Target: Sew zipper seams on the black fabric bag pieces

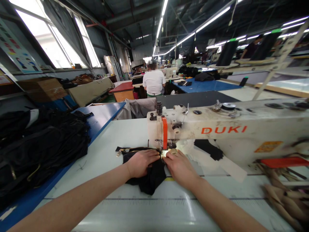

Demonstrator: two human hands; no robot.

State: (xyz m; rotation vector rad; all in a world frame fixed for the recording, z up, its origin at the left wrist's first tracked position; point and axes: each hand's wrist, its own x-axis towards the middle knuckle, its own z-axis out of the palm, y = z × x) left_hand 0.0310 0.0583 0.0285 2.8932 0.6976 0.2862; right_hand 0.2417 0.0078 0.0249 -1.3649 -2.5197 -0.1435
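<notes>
A black fabric piece (153,180) lies on the sewing machine's pale bed, with a zipper along its far edge and a metal zipper pull (120,152) at the left end. My left hand (142,163) grips the fabric just left of the needle area, fingers pointing right. Close by on the right, my right hand (180,167) has its fingers bent and pressed together at the fabric's edge. Both sets of fingertips nearly meet under the lit head of the white sewing machine (188,125), beside its orange guard (164,132). The stitching point itself is largely hidden by the fingers.
Dark garments (43,151) are heaped on a blue table at left. Behind my right hand lie a black scrap (209,149) and a pale strip (233,167). A ruler strip (135,202) crosses the near tabletop. Ahead, a person in a white shirt (154,82) sits facing away.
</notes>
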